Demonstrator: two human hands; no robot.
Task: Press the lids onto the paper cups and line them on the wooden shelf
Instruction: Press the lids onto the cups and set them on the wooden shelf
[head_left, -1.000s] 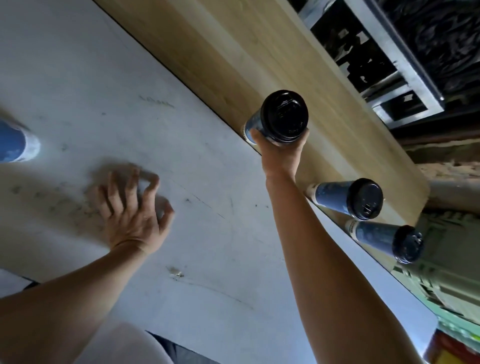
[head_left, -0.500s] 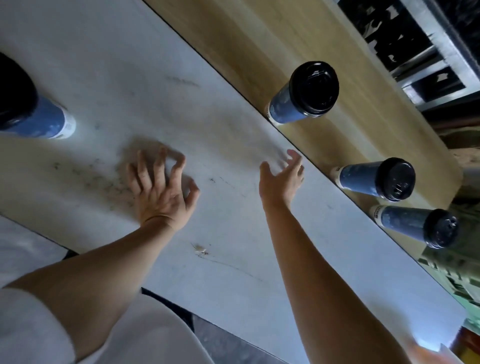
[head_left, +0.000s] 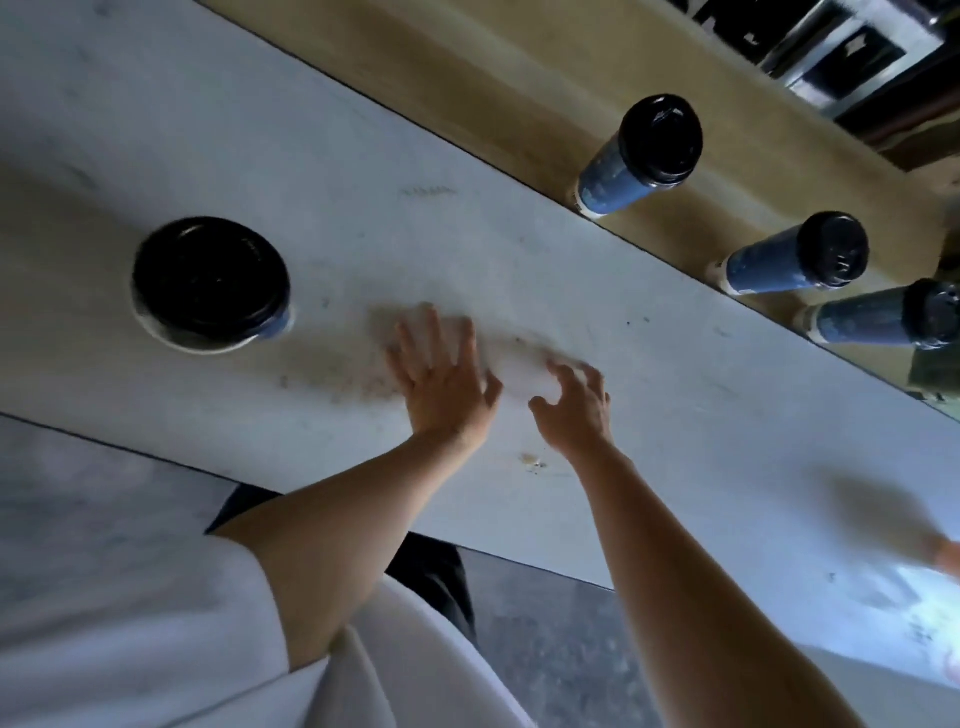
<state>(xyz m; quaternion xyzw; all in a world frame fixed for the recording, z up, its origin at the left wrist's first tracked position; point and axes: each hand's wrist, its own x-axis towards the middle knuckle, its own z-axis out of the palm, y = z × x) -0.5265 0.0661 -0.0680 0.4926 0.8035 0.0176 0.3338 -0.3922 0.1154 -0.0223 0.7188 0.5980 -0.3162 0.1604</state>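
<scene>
White counter (head_left: 260, 130), empty left hand (head_left: 441, 384) and right hand (head_left: 576, 410), three lidded cups on wooden shelf (head_left: 467, 78)

No readable text, blue paper cups (head_left: 618, 179) too blurred for any print, black lids (head_left: 210, 278) unmarked
</scene>
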